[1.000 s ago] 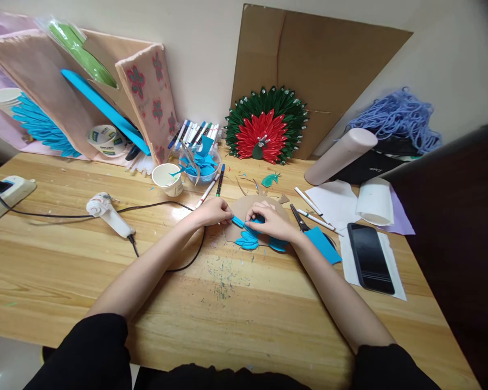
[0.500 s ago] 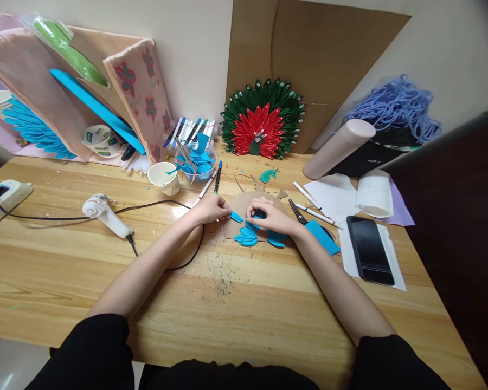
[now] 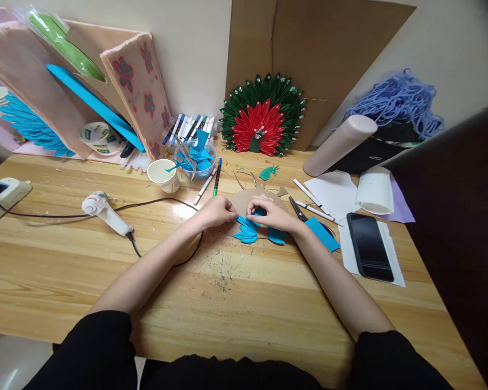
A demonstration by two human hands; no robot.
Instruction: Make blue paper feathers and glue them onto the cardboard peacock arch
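Note:
Between the fingers of my left hand [image 3: 219, 212] is a blue paper feather [image 3: 241, 220], pinched at its left end. Its other end meets a cluster of overlapping blue feathers [image 3: 246, 234] near the front edge of a brown cardboard piece [image 3: 248, 195]. My right hand [image 3: 270, 214] hovers over the same cardboard, thumb and fingers curled together beside the cluster; what they hold, if anything, is hidden. Beneath that hand more blue feathers [image 3: 275, 236] show in part.
Black scissors [image 3: 297, 208], blue paper [image 3: 322, 234] and a phone [image 3: 370, 246] lie to the right. On the left are a glue gun [image 3: 108, 214] with its cord, a paper cup [image 3: 163, 176] and a tub of blue scraps [image 3: 201, 162]. Behind stands a green-and-red feathered fan [image 3: 258, 127].
My left hand has moved slightly right, bringing the blue feather up to the cluster. My right hand has stayed nearly in place. The whole view has shifted a little.

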